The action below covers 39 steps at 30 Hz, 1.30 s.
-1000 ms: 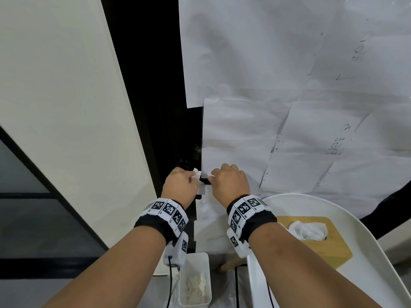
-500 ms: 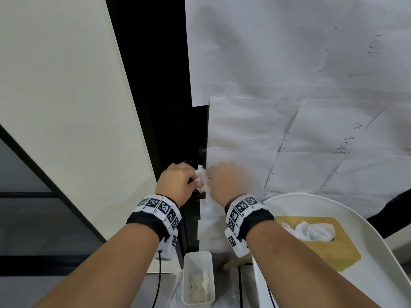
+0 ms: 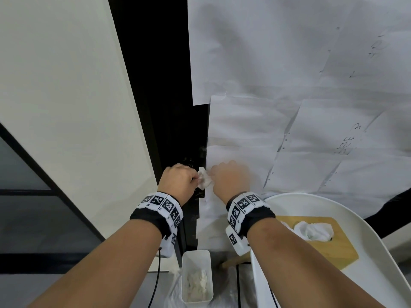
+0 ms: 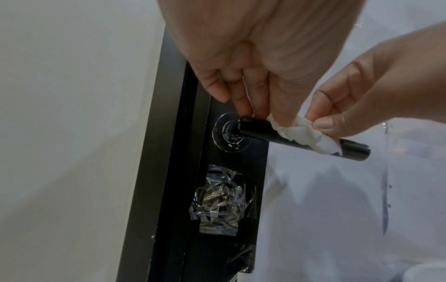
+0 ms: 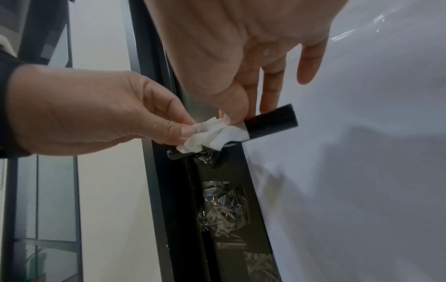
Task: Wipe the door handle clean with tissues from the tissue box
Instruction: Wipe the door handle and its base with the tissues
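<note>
Between both hands' grip, tissue (image 4: 311,136) wraps handle (image 4: 255,127).

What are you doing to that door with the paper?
A person is wiping the black door handle with a white tissue. The tissue is draped over the middle of the handle, and both the left hand and the right hand pinch it there. The handle's end pokes out bare. The wooden tissue box sits on a white tray at the right.
</note>
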Tool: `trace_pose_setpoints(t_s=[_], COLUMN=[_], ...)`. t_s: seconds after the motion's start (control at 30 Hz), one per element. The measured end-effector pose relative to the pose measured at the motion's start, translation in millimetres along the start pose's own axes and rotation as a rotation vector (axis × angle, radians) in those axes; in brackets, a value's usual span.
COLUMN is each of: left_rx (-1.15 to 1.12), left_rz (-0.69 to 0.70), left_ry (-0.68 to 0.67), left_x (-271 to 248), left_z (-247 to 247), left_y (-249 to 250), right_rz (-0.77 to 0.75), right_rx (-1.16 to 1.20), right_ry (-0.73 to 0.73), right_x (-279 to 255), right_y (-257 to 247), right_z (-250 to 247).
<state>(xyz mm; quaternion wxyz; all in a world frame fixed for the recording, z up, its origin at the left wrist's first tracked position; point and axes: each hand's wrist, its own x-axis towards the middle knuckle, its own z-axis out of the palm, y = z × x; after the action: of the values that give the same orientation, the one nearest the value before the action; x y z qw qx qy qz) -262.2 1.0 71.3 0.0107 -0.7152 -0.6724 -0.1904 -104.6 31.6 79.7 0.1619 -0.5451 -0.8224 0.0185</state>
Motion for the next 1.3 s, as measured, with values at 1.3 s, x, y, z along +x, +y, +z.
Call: trace_pose_setpoints(t_s=[1.3], left_rx=[-0.262], left_rz=[-0.241], left_ry=[0.164], left_x=[-51], left_z=[31], left_y=[31], right_rz=[-0.102], right_rx=[0.198], right_ry=[-0.071], right_x=[-40], right_y=[15], right_z=[25])
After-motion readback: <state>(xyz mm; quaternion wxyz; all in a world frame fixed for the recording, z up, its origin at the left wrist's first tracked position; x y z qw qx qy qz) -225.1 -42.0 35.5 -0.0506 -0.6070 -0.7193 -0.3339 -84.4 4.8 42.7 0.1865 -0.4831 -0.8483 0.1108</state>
